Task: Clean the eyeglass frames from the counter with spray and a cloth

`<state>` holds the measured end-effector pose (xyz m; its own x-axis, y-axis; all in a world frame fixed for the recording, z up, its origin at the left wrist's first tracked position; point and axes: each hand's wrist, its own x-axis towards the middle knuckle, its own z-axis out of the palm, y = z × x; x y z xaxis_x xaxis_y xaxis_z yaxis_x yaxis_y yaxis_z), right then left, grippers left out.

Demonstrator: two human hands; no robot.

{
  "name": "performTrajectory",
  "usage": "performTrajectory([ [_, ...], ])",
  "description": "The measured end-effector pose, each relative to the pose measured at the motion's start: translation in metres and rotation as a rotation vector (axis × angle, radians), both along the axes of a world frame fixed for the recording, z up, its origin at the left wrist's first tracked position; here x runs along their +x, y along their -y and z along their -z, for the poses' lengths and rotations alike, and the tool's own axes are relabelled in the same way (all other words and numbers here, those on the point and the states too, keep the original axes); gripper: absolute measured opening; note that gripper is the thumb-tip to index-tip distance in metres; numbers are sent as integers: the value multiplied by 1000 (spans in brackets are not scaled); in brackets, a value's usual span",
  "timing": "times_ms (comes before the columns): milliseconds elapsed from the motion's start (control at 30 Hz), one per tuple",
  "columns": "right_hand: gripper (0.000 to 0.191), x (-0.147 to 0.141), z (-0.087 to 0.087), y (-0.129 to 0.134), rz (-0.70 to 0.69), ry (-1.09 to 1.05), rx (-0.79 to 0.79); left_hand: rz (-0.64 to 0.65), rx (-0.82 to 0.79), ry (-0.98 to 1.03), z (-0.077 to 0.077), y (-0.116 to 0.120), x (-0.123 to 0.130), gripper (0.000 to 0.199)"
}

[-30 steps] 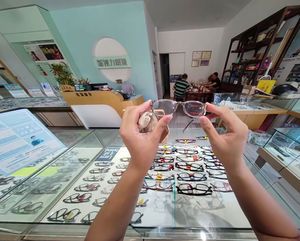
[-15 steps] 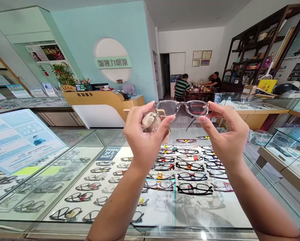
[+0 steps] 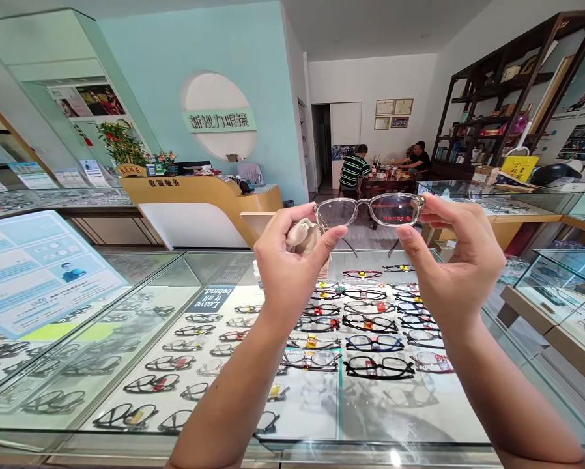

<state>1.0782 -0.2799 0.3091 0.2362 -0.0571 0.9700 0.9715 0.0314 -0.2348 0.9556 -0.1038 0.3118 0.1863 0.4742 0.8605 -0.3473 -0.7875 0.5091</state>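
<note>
A pair of eyeglasses [image 3: 364, 203] with a clear frame is held up in front of me, above the glass display case. My left hand [image 3: 297, 257] pinches its left end between thumb and fingers. At the right end, my right hand [image 3: 456, 251] grips the frame the same way. Red lettering shows on the right lens, and the temples hang open beneath the lenses. Partly behind my left hand stands a pale sculpted ornament [image 3: 305, 238]. Below my hands, rows of eyeglasses [image 3: 370, 322] lie inside the case.
The glass display case [image 3: 395, 417] spans the foreground. A blue-and-white printed sheet [image 3: 43, 273] stands on its left. Beyond are a wooden reception counter [image 3: 189, 202], another glass case [image 3: 492, 202] and dark shelves [image 3: 498, 91]. Two people [image 3: 355, 170] are at a table at the back.
Both hands have shifted slightly right with the eyeglasses, and the frame has turned a little, so the lettering on the right lens shows more clearly. Both hands keep their grip.
</note>
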Motion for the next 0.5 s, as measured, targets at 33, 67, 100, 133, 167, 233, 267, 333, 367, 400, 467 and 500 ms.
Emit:
performTrajectory([
  [33, 39, 1, 1, 0, 3, 10, -3, 3, -1, -1, 0, 0, 0, 47],
  [67, 42, 2, 1, 0, 8, 22, -4, 4, 1, 0, 1, -1, 1, 47],
  [100, 45, 2, 2, 0, 15, 39, -5, 8, 7, 4, 1, -1, 2, 49],
  [133, 49, 3, 3, 0, 25, 59, -5, 15, 15, 10, 1, -1, 3, 50],
  [167, 51, 4, 4, -1, 38, 82, -4, 26, 23, 16, 1, -2, 4, 52],
  [233, 55, 5, 5, -1, 65, 132, 1, 61, 35, 23, 2, -4, 6, 55],
  [267, 56, 5, 6, -1, 77, 158, 6, 76, 37, 20, 2, -5, 7, 56],
  [333, 57, 5, 7, -2, 91, 197, 19, 86, 40, 9, 4, -7, 9, 56],
  [367, 57, 5, 7, -2, 95, 207, 24, 85, 44, 4, 5, -8, 10, 57],
  [400, 57, 5, 7, -3, 98, 208, 26, 81, 47, 2, 6, -8, 10, 57],
  [467, 56, 3, 6, -3, 97, 189, 26, 65, 61, 26, 8, -9, 11, 57],
  [500, 55, 2, 5, -3, 89, 170, 23, 53, 72, 52, 8, -9, 12, 58],
])
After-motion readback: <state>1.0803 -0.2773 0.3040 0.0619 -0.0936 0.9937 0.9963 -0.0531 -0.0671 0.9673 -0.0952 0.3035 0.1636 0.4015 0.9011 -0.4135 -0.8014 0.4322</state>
